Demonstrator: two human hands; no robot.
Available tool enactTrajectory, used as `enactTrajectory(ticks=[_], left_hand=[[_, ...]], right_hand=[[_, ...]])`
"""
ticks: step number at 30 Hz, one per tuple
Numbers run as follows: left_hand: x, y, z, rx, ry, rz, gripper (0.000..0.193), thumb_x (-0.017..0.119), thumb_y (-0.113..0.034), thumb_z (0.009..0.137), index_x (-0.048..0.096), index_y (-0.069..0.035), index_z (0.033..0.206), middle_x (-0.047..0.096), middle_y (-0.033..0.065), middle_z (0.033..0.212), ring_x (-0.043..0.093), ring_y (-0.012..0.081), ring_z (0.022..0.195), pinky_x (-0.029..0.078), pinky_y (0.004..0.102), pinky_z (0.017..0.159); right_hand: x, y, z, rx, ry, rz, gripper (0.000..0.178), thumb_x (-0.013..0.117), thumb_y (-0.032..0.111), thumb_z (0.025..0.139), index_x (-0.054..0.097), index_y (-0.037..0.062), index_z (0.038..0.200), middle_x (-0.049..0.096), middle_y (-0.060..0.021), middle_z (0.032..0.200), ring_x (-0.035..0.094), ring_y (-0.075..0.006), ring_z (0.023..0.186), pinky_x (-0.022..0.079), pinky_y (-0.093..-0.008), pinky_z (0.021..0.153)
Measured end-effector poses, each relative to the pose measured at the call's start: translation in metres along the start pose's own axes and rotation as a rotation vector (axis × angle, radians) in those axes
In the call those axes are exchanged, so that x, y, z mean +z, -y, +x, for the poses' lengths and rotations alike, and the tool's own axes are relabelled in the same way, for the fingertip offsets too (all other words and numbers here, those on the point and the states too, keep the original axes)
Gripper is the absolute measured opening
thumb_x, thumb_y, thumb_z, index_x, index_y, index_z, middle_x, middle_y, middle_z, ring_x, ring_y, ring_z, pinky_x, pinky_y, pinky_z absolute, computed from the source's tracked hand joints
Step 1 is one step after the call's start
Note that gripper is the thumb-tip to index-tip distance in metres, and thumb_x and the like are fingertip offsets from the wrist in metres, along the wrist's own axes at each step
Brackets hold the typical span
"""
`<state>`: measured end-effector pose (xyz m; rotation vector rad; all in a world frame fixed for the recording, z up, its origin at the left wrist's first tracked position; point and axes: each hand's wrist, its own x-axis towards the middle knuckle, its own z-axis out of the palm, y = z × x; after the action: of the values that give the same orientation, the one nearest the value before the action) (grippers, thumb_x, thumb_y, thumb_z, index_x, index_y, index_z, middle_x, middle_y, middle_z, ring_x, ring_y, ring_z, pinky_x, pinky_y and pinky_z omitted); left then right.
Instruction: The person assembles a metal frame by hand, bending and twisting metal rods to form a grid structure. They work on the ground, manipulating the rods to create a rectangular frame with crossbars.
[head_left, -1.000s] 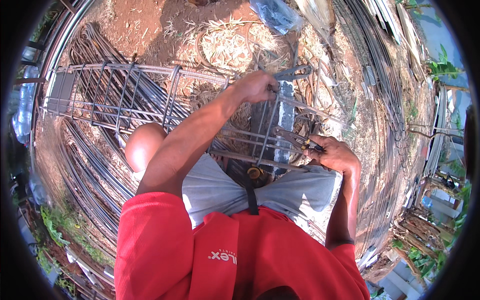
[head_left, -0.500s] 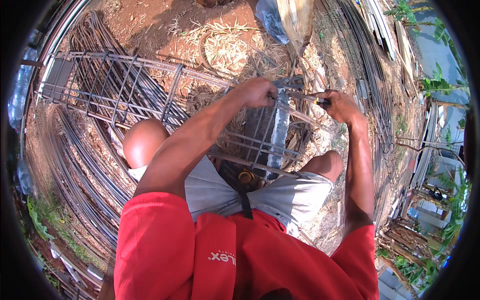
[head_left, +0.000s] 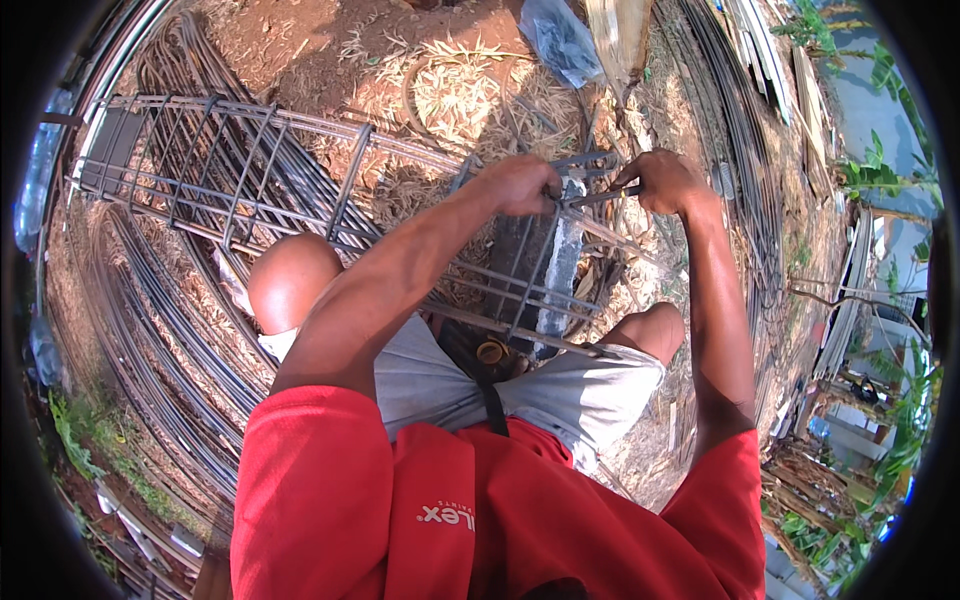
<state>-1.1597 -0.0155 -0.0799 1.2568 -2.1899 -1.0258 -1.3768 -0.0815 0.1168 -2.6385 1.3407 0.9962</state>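
Observation:
A long rebar cage (head_left: 345, 180) of straight bars and square stirrups stretches from the far left to just in front of my knees. My left hand (head_left: 528, 184) is closed at the upper bars near the cage's right end, beside a stirrup; its fingertips are partly hidden. My right hand (head_left: 668, 182) grips a slim dark metal hand tool (head_left: 600, 197) whose tip reaches the bars right beside my left hand. The tool's exact kind does not show. Under the cage end lies a dark block (head_left: 563, 262) with a pale, rough edge.
Bundles of long rebar (head_left: 165, 330) lie on the left, with more bars (head_left: 735, 150) on the right. Dry leaves (head_left: 460, 90) cover the reddish soil ahead. A clear plastic bag (head_left: 560, 42) lies beside a wooden board (head_left: 617, 40). Boards and plants line the far right.
My right hand has turned and risen slightly with the tool, which now points down toward the left hand. My left hand has shifted slightly right.

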Motion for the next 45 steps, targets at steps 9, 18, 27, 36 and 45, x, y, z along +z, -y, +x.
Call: enactTrajectory(ticks=[9, 18, 27, 36, 45], left_hand=[[-0.005, 0.000, 0.002, -0.022, 0.073, 0.022, 0.042, 0.086, -0.036, 0.091, 0.081, -0.013, 0.126, 0.079, 0.0196, 0.121, 0.073, 0.0392, 0.121, 0.057, 0.0509, 0.108], [-0.010, -0.009, -0.001, -0.057, 0.077, 0.026, 0.039, 0.085, -0.034, 0.091, 0.082, -0.013, 0.123, 0.079, 0.0181, 0.118, 0.073, 0.0392, 0.118, 0.057, 0.0510, 0.106], [-0.004, -0.002, -0.002, 0.061, -0.031, -0.004, 0.035, 0.085, -0.028, 0.083, 0.080, -0.005, 0.109, 0.078, 0.0203, 0.112, 0.074, 0.0420, 0.110, 0.057, 0.0519, 0.100], [-0.010, -0.009, -0.004, -0.025, 0.039, -0.009, 0.034, 0.083, -0.026, 0.088, 0.079, -0.006, 0.115, 0.079, 0.0206, 0.112, 0.075, 0.0412, 0.112, 0.058, 0.0515, 0.100], [-0.009, -0.007, -0.003, -0.040, 0.083, 0.022, 0.043, 0.079, -0.030, 0.092, 0.076, -0.011, 0.130, 0.073, 0.0156, 0.139, 0.067, 0.0387, 0.132, 0.051, 0.0508, 0.116]], right_hand=[[-0.018, 0.010, 0.010, 0.112, 0.085, 0.032, 0.050, 0.073, 0.002, 0.083, 0.085, 0.0320, 0.121, 0.082, -0.0079, 0.115, 0.075, -0.0308, 0.116, 0.059, -0.0450, 0.103], [-0.025, -0.001, 0.031, 0.129, 0.229, 0.028, 0.033, 0.078, 0.014, 0.086, 0.086, 0.0244, 0.116, 0.083, -0.0101, 0.115, 0.078, -0.0317, 0.112, 0.060, -0.0446, 0.098], [-0.032, 0.005, 0.089, 0.287, 0.480, -0.037, 0.032, 0.089, 0.010, 0.068, 0.087, 0.0112, 0.100, 0.083, -0.0170, 0.109, 0.080, -0.0349, 0.097, 0.062, -0.0440, 0.084], [-0.017, -0.002, 0.024, 0.178, 0.468, 0.269, 0.030, 0.094, 0.019, 0.068, 0.082, 0.0009, 0.089, 0.080, -0.0132, 0.079, 0.077, -0.0253, 0.065, 0.060, -0.0395, 0.060], [0.030, 0.027, -0.053, 0.194, 0.056, 0.316, 0.043, 0.094, 0.022, 0.073, 0.080, 0.0034, 0.110, 0.080, -0.0202, 0.094, 0.079, -0.0376, 0.094, 0.061, -0.0478, 0.088]])
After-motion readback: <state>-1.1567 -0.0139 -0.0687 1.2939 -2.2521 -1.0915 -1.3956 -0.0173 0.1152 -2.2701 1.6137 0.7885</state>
